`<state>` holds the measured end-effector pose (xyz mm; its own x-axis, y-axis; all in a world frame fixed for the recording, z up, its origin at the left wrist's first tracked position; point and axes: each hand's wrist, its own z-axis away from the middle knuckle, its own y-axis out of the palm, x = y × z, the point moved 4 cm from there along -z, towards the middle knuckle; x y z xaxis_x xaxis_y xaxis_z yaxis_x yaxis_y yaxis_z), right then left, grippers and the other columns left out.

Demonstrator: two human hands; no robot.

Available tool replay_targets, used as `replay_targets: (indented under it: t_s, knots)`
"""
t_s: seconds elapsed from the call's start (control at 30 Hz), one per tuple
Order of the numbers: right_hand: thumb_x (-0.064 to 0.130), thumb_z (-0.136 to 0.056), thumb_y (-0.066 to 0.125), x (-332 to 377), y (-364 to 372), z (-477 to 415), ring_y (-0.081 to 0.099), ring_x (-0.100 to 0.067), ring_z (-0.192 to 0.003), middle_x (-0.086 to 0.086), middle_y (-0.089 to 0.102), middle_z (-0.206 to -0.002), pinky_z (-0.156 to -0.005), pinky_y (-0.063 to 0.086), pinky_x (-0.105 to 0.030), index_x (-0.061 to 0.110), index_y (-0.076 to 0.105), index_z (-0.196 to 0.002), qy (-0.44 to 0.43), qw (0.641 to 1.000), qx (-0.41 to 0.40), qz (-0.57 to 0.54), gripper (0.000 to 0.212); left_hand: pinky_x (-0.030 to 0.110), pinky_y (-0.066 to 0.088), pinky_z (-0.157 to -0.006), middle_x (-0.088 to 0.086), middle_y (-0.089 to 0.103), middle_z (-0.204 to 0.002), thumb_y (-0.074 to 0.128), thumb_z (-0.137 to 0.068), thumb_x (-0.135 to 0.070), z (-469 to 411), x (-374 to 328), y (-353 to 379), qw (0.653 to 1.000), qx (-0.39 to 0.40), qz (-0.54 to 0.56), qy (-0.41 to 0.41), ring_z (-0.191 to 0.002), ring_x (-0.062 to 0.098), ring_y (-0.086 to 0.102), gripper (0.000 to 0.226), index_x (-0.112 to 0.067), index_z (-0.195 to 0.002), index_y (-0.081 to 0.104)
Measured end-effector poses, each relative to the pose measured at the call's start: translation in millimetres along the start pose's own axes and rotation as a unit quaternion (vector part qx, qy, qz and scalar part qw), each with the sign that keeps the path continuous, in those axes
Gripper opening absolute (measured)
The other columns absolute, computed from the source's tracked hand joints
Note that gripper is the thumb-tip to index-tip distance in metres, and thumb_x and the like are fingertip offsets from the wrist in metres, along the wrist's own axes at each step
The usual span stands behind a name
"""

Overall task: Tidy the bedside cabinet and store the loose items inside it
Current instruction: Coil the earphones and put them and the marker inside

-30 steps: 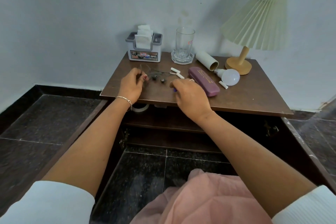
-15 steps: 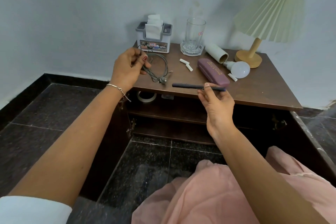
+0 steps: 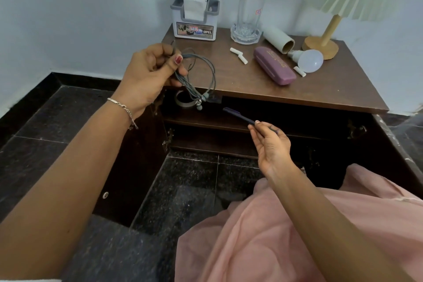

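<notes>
A brown bedside cabinet stands against the wall with both doors swung open. My left hand grips a coiled grey earphone cable just off the cabinet top's front left corner; the earbuds dangle below the edge. Lower and to the right, my right hand pinches a dark pen in front of the open upper shelf. On the top lie a purple glasses case, a white bulb, a cardboard tube and small white pieces.
A tissue holder, a glass mug and a pleated lamp stand along the back of the top. A tape roll sits on the upper shelf inside. Open doors flank the cabinet on the dark tiled floor. Pink fabric covers my lap.
Both hands left the cabinet top: the left lifted the earphone cable toward the front left corner, and the right picked up the pen and lowered it in front of the shelf.
</notes>
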<state>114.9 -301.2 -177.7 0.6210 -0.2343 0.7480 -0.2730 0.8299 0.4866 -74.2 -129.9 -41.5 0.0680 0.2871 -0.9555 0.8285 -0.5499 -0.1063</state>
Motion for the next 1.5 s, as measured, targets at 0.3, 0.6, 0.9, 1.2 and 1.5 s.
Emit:
replay_targets:
  t_s: [0.3, 0.6, 0.9, 1.2, 1.5]
  knots:
    - [-0.009, -0.083, 0.062, 3, -24, -32, 0.067, -0.018, -0.08, -0.005, 0.058, -0.078, -0.085, 0.057, -0.029, 0.008, 0.05, -0.072, 0.0, 0.991, -0.111, 0.076, 0.024, 0.019, 0.056, -0.064, -0.005, 0.071, -0.07, 0.056, -0.092, -0.017, 22, 33, 14, 0.998, 0.012, 0.023, -0.048, -0.073, 0.006, 0.067, 0.005, -0.018, -0.094, 0.061]
    - [0.007, -0.068, 0.072, 1, -27, -108, 0.068, -0.021, -0.077, -0.002, 0.066, -0.072, -0.081, 0.058, -0.041, 0.022, 0.056, -0.059, -0.119, 0.95, -0.154, 0.243, 0.024, 0.019, 0.055, -0.066, -0.005, 0.069, -0.072, 0.059, -0.086, -0.028, 33, 99, 53, 0.993, 0.011, 0.055, -0.104, -0.076, 0.006, 0.066, 0.01, -0.021, -0.093, 0.062]
    - [0.016, -0.076, 0.071, 7, -24, -153, 0.055, -0.005, -0.074, 0.009, 0.061, -0.078, -0.067, 0.039, -0.014, 0.021, 0.064, -0.079, -0.183, 0.885, -0.149, 0.401, 0.009, 0.019, 0.056, -0.068, -0.008, 0.07, -0.071, 0.055, -0.094, -0.022, 31, 148, 71, 0.992, -0.023, 0.057, -0.111, -0.074, 0.003, 0.066, 0.007, -0.021, -0.092, 0.062]
    - [0.02, -0.078, 0.07, -10, 13, -186, 0.063, -0.012, -0.084, 0.005, 0.062, -0.083, -0.074, 0.054, -0.023, 0.024, 0.061, -0.076, -0.199, 0.824, -0.091, 0.522, 0.01, 0.021, 0.055, -0.067, -0.005, 0.071, -0.072, 0.055, -0.094, -0.021, 23, 172, 73, 0.99, -0.037, 0.056, -0.121, -0.075, 0.005, 0.067, 0.007, -0.019, -0.093, 0.061]
    - [0.029, -0.077, 0.074, -14, 36, -201, 0.065, -0.015, -0.101, 0.0, 0.069, -0.108, -0.069, 0.046, -0.017, 0.017, 0.068, -0.107, -0.218, 0.797, -0.072, 0.559, 0.032, 0.019, 0.055, -0.067, -0.004, 0.071, -0.072, 0.055, -0.093, -0.022, 22, 186, 72, 0.988, -0.039, 0.062, -0.135, -0.073, 0.005, 0.068, 0.008, -0.017, -0.096, 0.061]
